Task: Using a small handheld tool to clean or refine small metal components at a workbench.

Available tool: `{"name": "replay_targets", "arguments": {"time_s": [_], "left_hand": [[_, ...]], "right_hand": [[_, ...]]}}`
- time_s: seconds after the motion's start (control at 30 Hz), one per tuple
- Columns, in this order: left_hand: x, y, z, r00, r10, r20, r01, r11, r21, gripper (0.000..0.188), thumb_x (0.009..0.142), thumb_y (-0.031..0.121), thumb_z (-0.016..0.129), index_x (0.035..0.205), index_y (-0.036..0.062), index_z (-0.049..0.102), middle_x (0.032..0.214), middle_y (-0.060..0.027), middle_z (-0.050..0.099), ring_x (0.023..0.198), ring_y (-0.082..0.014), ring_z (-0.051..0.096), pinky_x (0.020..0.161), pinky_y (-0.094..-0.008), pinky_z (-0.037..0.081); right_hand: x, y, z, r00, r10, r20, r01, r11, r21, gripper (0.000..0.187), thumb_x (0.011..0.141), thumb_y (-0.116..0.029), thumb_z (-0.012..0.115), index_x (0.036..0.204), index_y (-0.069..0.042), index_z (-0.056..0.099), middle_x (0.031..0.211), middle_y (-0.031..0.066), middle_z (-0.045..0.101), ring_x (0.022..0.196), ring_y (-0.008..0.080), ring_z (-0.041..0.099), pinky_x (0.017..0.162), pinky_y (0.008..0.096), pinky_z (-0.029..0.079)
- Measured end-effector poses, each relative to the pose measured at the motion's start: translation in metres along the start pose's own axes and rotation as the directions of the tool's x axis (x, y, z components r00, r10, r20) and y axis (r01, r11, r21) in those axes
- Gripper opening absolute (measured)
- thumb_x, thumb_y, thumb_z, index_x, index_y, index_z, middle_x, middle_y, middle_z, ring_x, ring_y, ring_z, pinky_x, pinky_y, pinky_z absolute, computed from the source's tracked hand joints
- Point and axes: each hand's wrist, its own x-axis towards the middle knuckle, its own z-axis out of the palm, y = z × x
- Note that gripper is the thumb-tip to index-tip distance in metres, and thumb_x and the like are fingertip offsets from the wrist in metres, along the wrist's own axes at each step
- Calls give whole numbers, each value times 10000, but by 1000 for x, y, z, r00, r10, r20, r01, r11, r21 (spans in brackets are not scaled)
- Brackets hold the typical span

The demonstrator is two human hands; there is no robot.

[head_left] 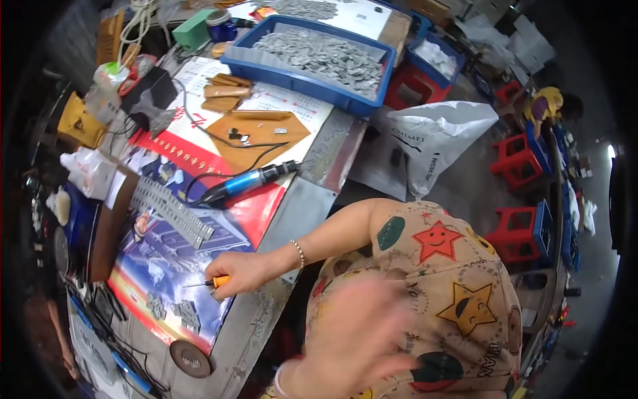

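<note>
– Starting with the largest?
– Marking the table [309,203], running through the left half of view. Counting next the poster [136,269], spread flat on top, then the blue tray [302,88] at the far end, heaped with grey pieces [319,60].
– Going on down?
– Logging a white bag [442,136] beyond the table's right edge, a blue-and-black power tool [242,183] lying across the poster, and grey strips [173,213] near it.
– Checking hands?
– Finding the left hand [362,326] blurred, lifted in the foreground, with fingers and thumb apart: released. Reading the right hand [236,269] as clenched around an orange screwdriver [220,281], low over the poster, with the shaft pointing left.
– Finishing small?
– Adding a round brown dish [178,356] at the table's near end. Placing small grey parts [187,315] last, in clusters on the poster, near the screwdriver's tip.
</note>
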Motion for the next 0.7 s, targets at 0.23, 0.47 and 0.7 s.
{"name": "replay_targets", "arguments": {"time_s": [0.23,0.47,0.7], "left_hand": [[3,18,32,948,316,34,-316,949,4,396,859,178,555,1238,67,573,1314,-152,513,1289,-347,394,1081,-498,275],[-22,14,25,960,279,37,-281,955,97,363,856,222,579,1178,58,611,1265,-136,549,1224,-313,465,974,-426,423],[-38,1,34,977,184,-106,-184,983,6,500,847,103,488,1323,-28,406,1325,-221,434,1151,-350,522,953,-405,447]], "right_hand": [[-6,-6,-1,983,-80,167,81,997,4,238,769,-187,665,827,20,564,682,57,556,647,119,515,575,299,409],[-2,-4,-11,982,-48,182,54,998,-32,268,717,-193,663,825,42,593,700,105,596,665,153,556,582,328,433],[3,-7,-12,963,-36,269,98,971,-220,279,816,-235,672,919,5,572,786,89,577,749,149,543,662,316,453]]}}
